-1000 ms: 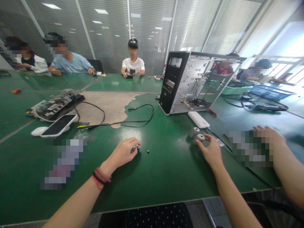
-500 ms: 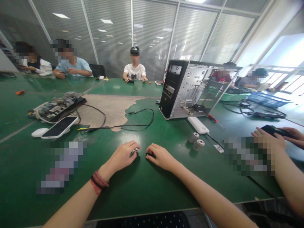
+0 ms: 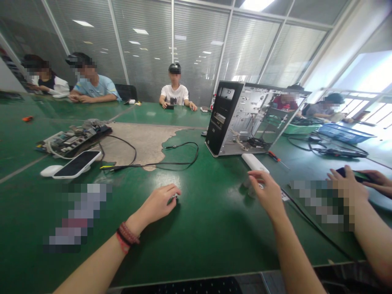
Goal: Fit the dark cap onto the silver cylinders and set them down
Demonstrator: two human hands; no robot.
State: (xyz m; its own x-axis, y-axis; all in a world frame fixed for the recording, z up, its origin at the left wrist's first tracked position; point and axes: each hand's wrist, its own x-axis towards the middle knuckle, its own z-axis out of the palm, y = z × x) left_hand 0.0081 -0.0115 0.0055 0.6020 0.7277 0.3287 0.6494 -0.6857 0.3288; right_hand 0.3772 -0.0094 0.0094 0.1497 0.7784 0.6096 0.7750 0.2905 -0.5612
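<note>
My left hand rests on the green table, fingers curled in a pinch on a small metal part. My right hand hovers to the right, just in front of a white power bank. Its fingers are bent and pressed together, and whatever they hold is hidden. It covers the spot where two grey rollers stood. The small black piece that lay beside my left hand is no longer on the table.
An open computer case stands behind my right hand, with a red screwdriver beside it. A black cable, a phone, a white mouse and a circuit board lie left. A co-worker's hand is at right. Other people sit across the table.
My right hand went from the grey rollers to the small black piece beside my left hand, then swung back right over the rollers. The black piece is gone. My left hand stayed put.
</note>
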